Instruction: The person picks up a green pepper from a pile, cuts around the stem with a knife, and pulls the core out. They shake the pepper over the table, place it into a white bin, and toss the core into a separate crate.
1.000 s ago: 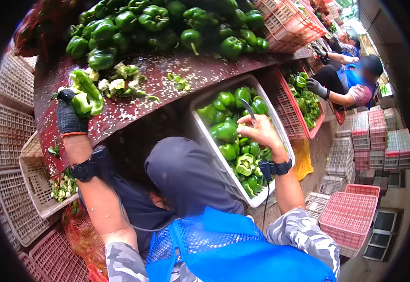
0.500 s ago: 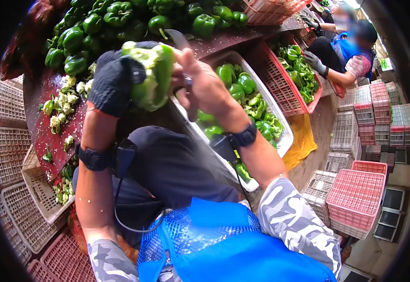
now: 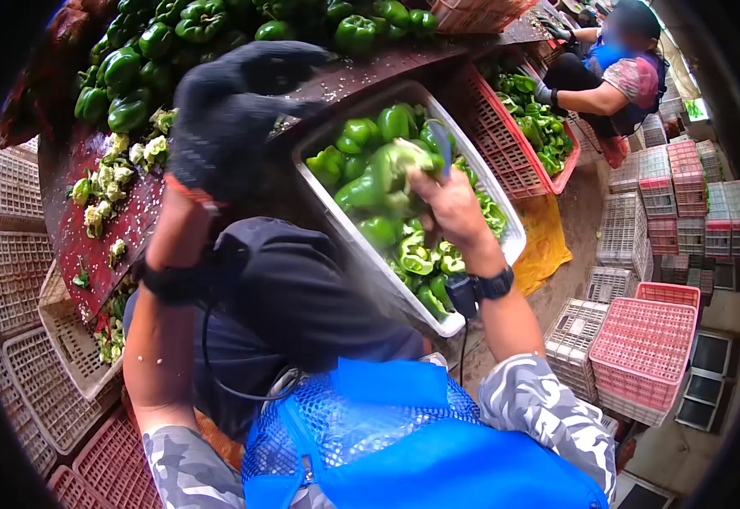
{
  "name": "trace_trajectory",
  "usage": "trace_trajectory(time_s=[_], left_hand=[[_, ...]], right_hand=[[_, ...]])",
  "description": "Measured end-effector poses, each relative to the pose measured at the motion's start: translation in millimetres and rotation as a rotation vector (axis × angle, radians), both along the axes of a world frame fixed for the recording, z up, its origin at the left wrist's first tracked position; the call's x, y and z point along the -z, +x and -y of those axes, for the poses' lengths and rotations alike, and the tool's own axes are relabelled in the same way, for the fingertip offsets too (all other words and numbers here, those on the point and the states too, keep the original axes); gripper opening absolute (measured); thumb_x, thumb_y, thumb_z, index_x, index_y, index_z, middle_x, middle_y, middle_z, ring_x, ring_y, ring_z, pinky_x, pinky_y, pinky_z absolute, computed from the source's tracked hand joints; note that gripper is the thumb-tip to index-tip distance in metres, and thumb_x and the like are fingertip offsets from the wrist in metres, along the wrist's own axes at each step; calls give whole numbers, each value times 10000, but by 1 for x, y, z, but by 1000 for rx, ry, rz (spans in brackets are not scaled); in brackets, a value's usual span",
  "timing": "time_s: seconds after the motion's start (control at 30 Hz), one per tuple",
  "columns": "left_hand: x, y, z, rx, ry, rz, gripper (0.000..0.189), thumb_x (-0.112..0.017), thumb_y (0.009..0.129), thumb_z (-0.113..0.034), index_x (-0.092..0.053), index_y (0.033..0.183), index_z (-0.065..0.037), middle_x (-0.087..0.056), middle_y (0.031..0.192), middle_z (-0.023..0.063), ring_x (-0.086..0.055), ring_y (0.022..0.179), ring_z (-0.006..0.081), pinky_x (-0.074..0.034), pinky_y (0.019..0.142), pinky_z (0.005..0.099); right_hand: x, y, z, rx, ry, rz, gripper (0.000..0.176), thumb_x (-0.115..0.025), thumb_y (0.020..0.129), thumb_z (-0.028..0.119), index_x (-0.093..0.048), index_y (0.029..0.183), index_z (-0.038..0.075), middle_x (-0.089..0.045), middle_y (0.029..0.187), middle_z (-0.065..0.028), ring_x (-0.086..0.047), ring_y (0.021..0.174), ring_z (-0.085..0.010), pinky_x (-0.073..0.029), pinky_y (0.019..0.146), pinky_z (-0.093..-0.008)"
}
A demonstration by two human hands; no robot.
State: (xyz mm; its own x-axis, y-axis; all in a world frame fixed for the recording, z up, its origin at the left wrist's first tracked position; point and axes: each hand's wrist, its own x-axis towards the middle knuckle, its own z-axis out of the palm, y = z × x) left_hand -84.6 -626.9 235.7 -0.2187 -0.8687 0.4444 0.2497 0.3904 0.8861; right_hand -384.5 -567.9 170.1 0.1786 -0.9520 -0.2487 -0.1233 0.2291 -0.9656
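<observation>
My bare right hand (image 3: 453, 208) is over the white crate (image 3: 336, 199), closed on a knife whose curved blade (image 3: 443, 144) points up. Against its fingers is a green bell pepper (image 3: 380, 176), motion-blurred, its pale cut end toward the thumb. Under it, the crate holds more green peppers (image 3: 416, 253), several cut open. My left hand (image 3: 226, 119), in a dark knit glove, is over the table edge with fingers stretched apart and nothing in them. Beyond it whole green peppers (image 3: 124, 68) are heaped on the dark red table (image 3: 64, 199).
Pale pepper cores (image 3: 115, 182) and seeds lie on the table's left side. A red crate (image 3: 493, 127) of cut peppers stands right of the white one, near a seated co-worker (image 3: 616, 81). Stacked crates (image 3: 645, 343) line the right; more crates (image 3: 18, 263) stand at left.
My right hand has moved right and down, carrying the pepper and knife from in front of the left hand to above the white crate. My left hand has let go of the pepper.
</observation>
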Motion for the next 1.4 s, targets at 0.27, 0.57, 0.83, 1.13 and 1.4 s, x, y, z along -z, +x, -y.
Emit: trace_trajectory(time_s=[0.27,0.57,0.83,1.13,1.4], left_hand=[[31,133,-8,-462,170,185,460,-587,731,24,-688,1175,90,-725,1128,172,-706,1016,246,-561,865,316],[108,205,-49,-651,407,66,437,-578,747,25,-693,1164,85,-729,1109,167,-707,992,239,-563,849,312],[123,212,-55,-677,457,18,417,-570,761,26,-698,1153,80,-731,1092,163,-708,972,233,-564,834,309],[132,216,-64,-701,498,-20,395,-560,777,27,-704,1142,74,-735,1073,158,-709,948,225,-566,819,306],[127,216,-73,-727,495,-67,378,-552,791,27,-709,1132,69,-737,1056,153,-710,927,219,-568,804,303]], right_hand=[[78,-49,-81,207,-634,-1009,585,-720,817,74,-569,1382,80,-636,1181,-198,-638,1058,-388,-546,884,-423],[69,-26,-121,-132,-487,-1117,589,-808,775,310,-652,1301,96,-618,1178,-174,-620,1068,-350,-558,843,-423],[99,-28,-92,-125,-402,-1010,380,-852,732,217,-723,1038,32,-654,900,-130,-653,861,-333,-538,728,-421],[124,-30,-98,-65,-446,-894,367,-880,725,208,-740,987,-8,-656,811,-128,-638,733,-289,-524,685,-382],[67,16,2,-123,-432,-842,555,-796,851,270,-621,1330,49,-642,1177,-189,-682,908,-293,-543,853,-364]])
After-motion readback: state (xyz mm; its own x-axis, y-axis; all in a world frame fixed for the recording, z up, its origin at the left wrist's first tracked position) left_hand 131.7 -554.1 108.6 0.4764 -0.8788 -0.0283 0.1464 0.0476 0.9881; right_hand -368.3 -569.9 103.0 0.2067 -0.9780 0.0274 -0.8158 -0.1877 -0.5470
